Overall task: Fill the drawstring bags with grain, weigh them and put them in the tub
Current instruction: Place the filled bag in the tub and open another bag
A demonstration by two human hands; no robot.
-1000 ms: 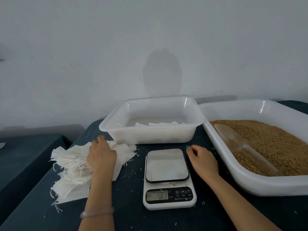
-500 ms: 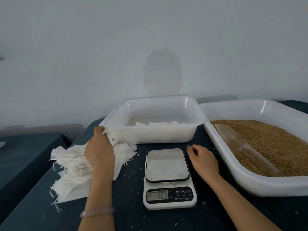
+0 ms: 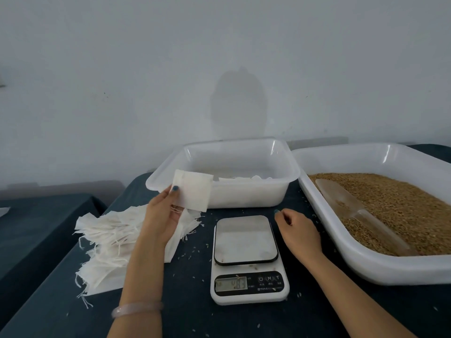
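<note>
One bag is clear of the pile, pinched at its left edge by the left hand and held upright before the near-left corner of the tub. Holding nothing, the right hand rests loosely curled on the table, just right of the scale. Grain fills the tray further right, so the right hand is nearer the scoop. Its long axis runs far-left to near-right, handle end nearest. The bag probably has to cross above the scale to meet it.
</note>
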